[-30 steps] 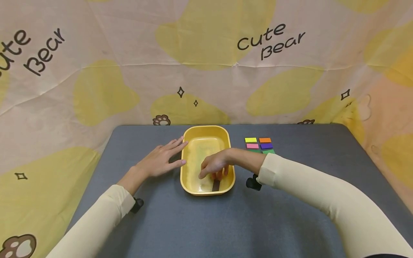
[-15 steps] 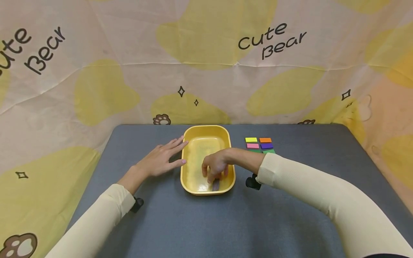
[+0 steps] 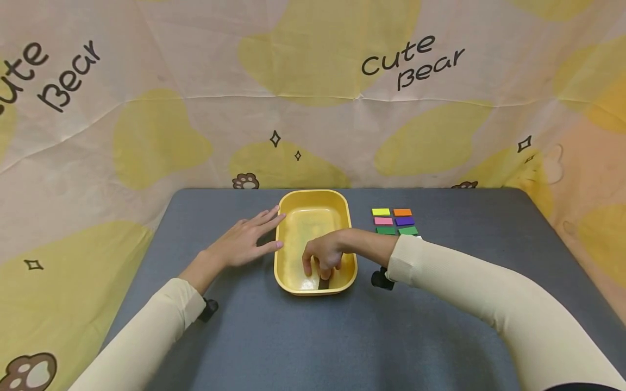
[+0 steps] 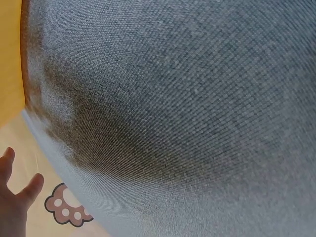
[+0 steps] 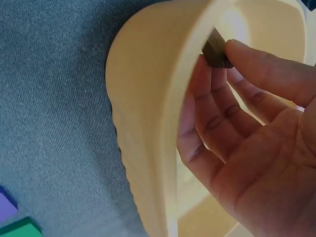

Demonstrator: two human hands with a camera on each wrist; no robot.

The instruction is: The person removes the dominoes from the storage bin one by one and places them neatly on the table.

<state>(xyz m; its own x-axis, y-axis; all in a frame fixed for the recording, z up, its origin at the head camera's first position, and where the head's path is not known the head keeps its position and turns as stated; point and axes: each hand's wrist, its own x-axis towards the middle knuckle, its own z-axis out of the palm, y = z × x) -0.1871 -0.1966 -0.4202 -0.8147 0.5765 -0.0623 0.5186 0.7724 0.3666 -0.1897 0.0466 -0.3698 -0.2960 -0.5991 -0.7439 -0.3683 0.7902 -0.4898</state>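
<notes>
A yellow plastic basin point(image 3: 313, 199) stands on the grey table. My right hand point(image 3: 325, 252) reaches down inside its near right part. Between thumb and fingertips that hand pinches a small dark brown block point(image 5: 216, 48), seen close in the right wrist view; the fingers cover part of it in the head view. My left hand point(image 3: 243, 241) lies against the basin's left side, fingers spread and fairly straight, with the fingertips at the rim. Only a couple of its fingers point(image 4: 32, 189) show in the left wrist view.
Right of the basin, flat coloured blocks lie in two columns: yellow point(image 3: 381, 212), orange point(image 3: 402, 212), pink point(image 3: 383, 221), purple point(image 3: 404, 221) and two green ones point(image 3: 386, 231). My right sleeve point(image 3: 455, 271) hides the table just nearer. A patterned cloth point(image 3: 313, 81) hangs behind the table.
My right hand has shifted slightly nearer within the basin, its fingers closing in on the brown block, whose visible end has moved a little left. The left hand has stayed in place.
</notes>
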